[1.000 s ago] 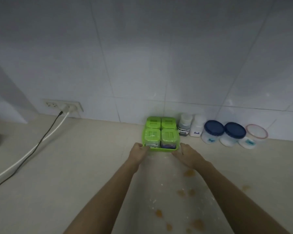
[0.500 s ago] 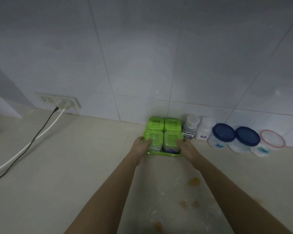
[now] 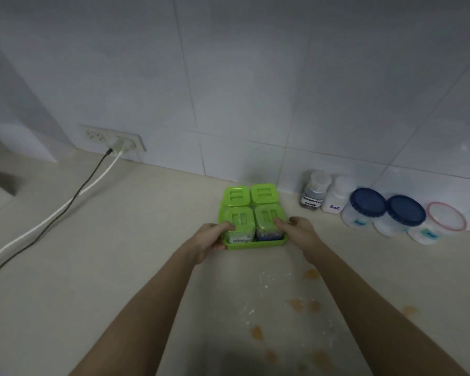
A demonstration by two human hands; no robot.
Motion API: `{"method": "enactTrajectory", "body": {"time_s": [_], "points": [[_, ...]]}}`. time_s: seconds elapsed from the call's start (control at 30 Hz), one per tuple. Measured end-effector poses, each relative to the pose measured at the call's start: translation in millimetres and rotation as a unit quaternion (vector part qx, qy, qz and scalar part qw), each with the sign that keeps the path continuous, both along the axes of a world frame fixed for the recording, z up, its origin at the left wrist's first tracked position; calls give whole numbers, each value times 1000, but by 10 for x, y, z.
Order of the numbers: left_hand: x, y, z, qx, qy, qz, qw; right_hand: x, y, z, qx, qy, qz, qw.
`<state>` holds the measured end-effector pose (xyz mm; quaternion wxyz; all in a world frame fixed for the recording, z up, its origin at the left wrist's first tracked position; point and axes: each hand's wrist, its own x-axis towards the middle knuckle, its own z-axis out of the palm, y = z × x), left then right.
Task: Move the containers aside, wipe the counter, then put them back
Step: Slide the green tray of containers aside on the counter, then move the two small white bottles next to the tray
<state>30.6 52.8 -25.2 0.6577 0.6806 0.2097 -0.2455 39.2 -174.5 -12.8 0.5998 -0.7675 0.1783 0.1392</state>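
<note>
A green tray [image 3: 255, 245] carries several square jars with green lids [image 3: 236, 196] near the tiled wall. My left hand [image 3: 210, 237] grips the tray's front left corner, thumb on a front jar. My right hand [image 3: 296, 230] holds the front right side, fingers resting on the other front jar's lid. To the right along the wall stand two small white bottles [image 3: 337, 196], two tubs with blue lids [image 3: 366, 203], and a tub with a red-rimmed clear lid [image 3: 445, 216]. The beige counter [image 3: 120, 267] has orange stains [image 3: 296, 305] and white powder in front of the tray.
A wall socket [image 3: 114, 139] at the left holds plugs; a black cable and a white cable [image 3: 52, 215] run from it across the counter toward the left edge. The white tiled wall bounds the counter at the back.
Both hands have closed further onto the tray, with fingers now over the front jars. The tray has shifted slightly left, away from the bottles.
</note>
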Motion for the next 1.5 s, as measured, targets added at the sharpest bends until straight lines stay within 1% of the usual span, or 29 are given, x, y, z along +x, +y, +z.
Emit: {"method": "enactTrajectory", "body": {"time_s": [0.17,0.27,0.53,0.67,0.83,0.87,0.9,0.93,0.97,1.0,1.03,1.07,1.1,1.17,1.27,1.3,1.43,1.5], "points": [[-513,599,88,20,-18,63,998,-286,584,78,27,-11,70,997],[-843,992,71,11,-15,106,994,-445,980,63,42,-11,119,992],[-1868,1843,40,52,-2,237,970,-882,2069,-91,63,10,224,973],[-2230,2034,22,55,0,279,959,-1090,2375,-190,48,9,271,961],[-2443,2079,-65,70,5,295,953,-1157,2468,-235,21,-1,314,949],[-2459,2071,-76,86,10,291,953,-1140,2442,-271,-5,-15,325,946],[-2465,2065,-59,124,11,284,951,-1124,2412,-282,-40,-31,342,938],[-2464,2071,-54,190,5,283,940,-1124,2381,-257,-75,-50,357,930],[-2447,2076,-37,284,-13,285,916,-1106,2330,-237,-110,-75,370,919],[-2408,2077,-30,378,-41,283,881,-1091,2263,-181,-141,-104,381,908],[-2358,2062,-1,447,-76,274,848,-1075,2179,-111,-167,-128,394,894],[-2281,2033,18,491,-116,261,823,-1048,2064,-76,-190,-146,405,882],[-2179,1969,49,515,-151,245,807,-1013,1916,-53,-209,-159,412,873],[-1924,1724,90,539,-224,197,788,-923,1496,-18,-249,-169,410,861],[-1538,1191,102,518,-320,112,785,-755,734,38,-311,-165,367,861],[-1413,995,97,509,-339,80,787,-697,492,64,-330,-163,352,860],[-763,82,63,468,-393,-56,790,-437,-528,191,-397,-163,283,858],[-479,-384,88,456,-409,-107,783,-302,-959,253,-414,-169,254,858]]}}
